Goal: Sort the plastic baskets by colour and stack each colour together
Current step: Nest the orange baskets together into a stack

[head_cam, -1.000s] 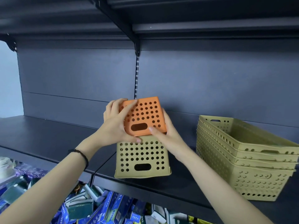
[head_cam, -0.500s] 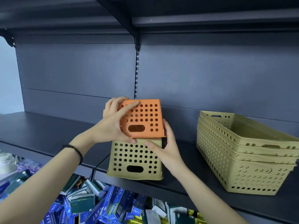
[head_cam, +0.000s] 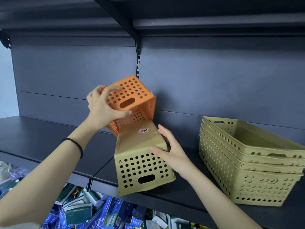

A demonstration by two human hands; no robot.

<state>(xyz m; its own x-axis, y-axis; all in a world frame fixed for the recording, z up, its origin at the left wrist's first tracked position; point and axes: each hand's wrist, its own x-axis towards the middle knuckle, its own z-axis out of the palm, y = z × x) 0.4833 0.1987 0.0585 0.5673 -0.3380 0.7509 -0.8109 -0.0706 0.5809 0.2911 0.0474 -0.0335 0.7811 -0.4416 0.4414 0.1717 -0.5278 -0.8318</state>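
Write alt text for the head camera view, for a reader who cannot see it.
A person's left hand lifts a tilted orange perforated basket off an upturned olive-green basket, which the right hand steadies on a dark shelf. To the right stands a nested stack of olive-green baskets; blue boxes lie jumbled on the level below.

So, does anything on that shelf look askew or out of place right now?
Yes. The small olive basket sits upside down, overhanging the shelf edge. The left hand holds the orange basket tilted above it; the olive stack looks tidy.
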